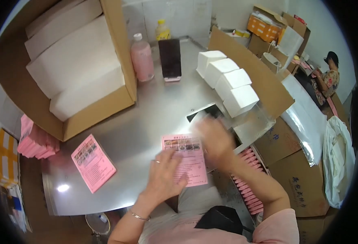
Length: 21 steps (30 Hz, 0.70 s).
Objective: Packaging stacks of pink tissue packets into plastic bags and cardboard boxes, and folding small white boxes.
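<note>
Pink printed packet (193, 168) at lower centre of the frame, left hand (162, 175) on it, fingers spread, right hand (216, 140) blurred near its upper right corner, finger state unclear, another pink packet (93, 164) lower left.

Your left hand (162, 173) lies with spread fingers on a pink printed packet (194, 166). Your right hand (214, 138) is blurred near the upper right corner of this packet; whether it touches, I cannot tell. Left of your left hand, a second pink packet (94, 164) lies on the metal table (146, 118). Farther beyond your hands stand a black phone (170, 59) and a bottle with pink liquid (142, 60). Beyond your right hand, white blocks (229, 83) stand in a row.
</note>
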Motion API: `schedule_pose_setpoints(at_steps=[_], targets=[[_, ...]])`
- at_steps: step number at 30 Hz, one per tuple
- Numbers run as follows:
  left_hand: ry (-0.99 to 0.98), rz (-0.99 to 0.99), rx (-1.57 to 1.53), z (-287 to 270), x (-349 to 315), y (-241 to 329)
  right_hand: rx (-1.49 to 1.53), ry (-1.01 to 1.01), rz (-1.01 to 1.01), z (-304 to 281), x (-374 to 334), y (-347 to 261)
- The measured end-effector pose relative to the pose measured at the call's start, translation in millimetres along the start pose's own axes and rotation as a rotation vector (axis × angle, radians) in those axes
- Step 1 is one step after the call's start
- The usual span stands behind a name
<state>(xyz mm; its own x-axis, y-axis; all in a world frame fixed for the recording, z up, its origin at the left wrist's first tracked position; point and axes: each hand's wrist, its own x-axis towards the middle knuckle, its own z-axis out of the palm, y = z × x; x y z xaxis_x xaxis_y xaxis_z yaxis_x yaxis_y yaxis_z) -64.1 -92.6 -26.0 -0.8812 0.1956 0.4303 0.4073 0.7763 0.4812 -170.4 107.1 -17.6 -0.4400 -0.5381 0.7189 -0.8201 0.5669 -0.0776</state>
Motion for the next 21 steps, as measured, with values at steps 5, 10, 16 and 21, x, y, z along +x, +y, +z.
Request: schedule_pose_setpoints(at_steps=[5, 10, 16, 21], targets=[[0.013, -0.203, 0.275, 5, -10, 1, 0.013, -0.168, -0.133, 33, -22, -47], [0.251, -0.229, 0.252, 16, 4, -4, 0.144, -0.521, -0.072, 49, 18, -70], [-0.033, -0.242, 0.409, -4, -18, 6, -0.568, -0.002, 0.317, -25, 37, 47], [0.112, -0.152, 0.519, 13, -3, 2, -0.586, 0.007, 0.315, -25, 3, 124]])
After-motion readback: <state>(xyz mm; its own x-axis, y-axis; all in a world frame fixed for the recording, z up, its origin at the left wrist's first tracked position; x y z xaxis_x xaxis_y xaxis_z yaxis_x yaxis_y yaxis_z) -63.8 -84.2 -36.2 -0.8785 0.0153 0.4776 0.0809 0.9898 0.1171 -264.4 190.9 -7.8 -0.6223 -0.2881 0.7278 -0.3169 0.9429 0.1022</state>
